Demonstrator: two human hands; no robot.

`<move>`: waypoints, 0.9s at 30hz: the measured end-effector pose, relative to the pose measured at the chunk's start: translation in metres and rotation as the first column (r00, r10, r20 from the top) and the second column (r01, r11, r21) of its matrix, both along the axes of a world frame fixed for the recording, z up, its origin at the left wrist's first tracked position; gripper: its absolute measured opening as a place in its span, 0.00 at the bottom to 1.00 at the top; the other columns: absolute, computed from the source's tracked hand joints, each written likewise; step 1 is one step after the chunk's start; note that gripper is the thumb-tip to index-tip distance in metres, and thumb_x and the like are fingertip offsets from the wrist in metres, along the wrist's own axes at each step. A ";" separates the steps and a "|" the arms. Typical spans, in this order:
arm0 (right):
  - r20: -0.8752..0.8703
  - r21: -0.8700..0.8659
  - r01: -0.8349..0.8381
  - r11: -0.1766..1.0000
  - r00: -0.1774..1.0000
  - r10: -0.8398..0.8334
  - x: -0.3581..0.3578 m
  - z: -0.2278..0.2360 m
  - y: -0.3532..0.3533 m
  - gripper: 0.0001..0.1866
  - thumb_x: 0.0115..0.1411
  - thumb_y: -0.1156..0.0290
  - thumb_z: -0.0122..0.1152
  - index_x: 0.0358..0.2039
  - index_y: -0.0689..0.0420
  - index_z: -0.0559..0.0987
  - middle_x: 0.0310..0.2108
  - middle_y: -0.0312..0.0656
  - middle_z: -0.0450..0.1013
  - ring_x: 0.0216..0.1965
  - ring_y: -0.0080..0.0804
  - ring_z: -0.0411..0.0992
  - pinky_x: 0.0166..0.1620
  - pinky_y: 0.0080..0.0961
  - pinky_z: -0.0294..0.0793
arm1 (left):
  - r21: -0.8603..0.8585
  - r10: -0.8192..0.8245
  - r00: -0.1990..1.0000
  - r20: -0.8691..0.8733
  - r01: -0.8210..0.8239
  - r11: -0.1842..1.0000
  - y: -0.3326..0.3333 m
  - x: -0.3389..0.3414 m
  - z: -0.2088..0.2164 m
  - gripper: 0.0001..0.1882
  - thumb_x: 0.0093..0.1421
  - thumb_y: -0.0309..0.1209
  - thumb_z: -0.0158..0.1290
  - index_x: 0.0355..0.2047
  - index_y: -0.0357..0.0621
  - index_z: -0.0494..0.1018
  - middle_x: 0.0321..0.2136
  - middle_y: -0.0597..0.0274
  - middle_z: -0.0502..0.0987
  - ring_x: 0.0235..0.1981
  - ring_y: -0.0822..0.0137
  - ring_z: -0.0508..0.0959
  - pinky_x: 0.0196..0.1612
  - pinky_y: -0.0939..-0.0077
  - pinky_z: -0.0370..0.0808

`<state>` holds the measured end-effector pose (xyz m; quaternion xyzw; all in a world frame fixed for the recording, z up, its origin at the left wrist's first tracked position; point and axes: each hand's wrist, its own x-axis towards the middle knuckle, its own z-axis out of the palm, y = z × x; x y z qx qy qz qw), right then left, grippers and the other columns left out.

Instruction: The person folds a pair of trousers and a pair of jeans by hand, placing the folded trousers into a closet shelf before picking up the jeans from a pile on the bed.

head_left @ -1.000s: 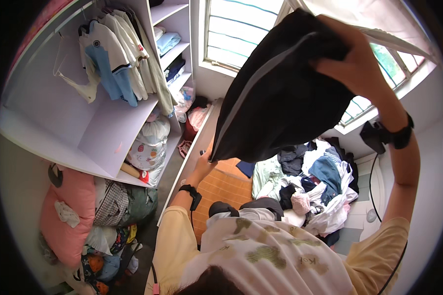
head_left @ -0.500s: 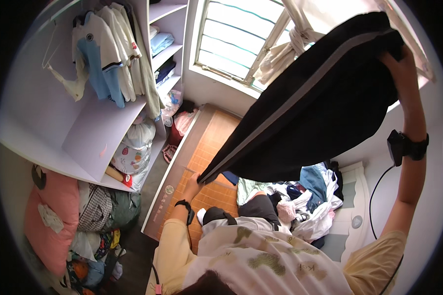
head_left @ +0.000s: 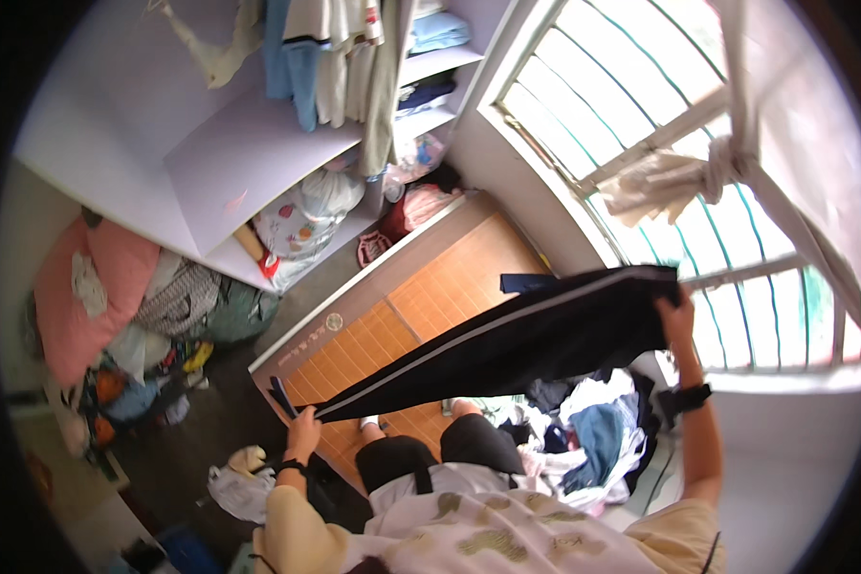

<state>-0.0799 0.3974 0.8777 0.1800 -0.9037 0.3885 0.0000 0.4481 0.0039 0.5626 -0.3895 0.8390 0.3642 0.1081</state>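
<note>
A pair of black trousers (head_left: 507, 340) with a light grey side stripe is stretched in the air above the bed. My left hand (head_left: 303, 435) is closed on the narrow end, low at the left. At the right, my right hand (head_left: 677, 323) grips the wide end in front of the window. The fabric hangs in a long, fairly flat strip between the hands, its stripe along the upper edge. Partly hidden behind it, a dark blue piece (head_left: 526, 283) shows on the orange-brown sleeping mat (head_left: 464, 273). My legs are on the mat below.
A heap of mixed clothes (head_left: 598, 435) lies beside my right leg. An open wardrobe (head_left: 258, 143) with hanging shirts stands at the left, bags below it. A pink pillow (head_left: 96, 287) tops a floor pile. The barred window (head_left: 612, 86) has a knotted curtain (head_left: 722, 177).
The trousers have come down from high in front of the window and are drawn out narrower and straighter. Both hands are lower and still hold the ends. My view has swung round.
</note>
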 end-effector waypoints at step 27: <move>-0.173 0.598 -0.223 0.770 0.902 0.395 -0.167 -0.820 -0.127 0.32 0.58 0.55 0.52 0.61 0.50 0.55 0.57 0.51 0.60 0.55 0.50 0.60 0.55 0.44 0.60 | -0.159 0.071 0.947 0.314 -0.021 0.987 -0.066 -0.063 -0.491 0.38 0.51 0.44 0.56 0.58 0.43 0.53 0.48 0.47 0.65 0.51 0.46 0.65 0.53 0.58 0.62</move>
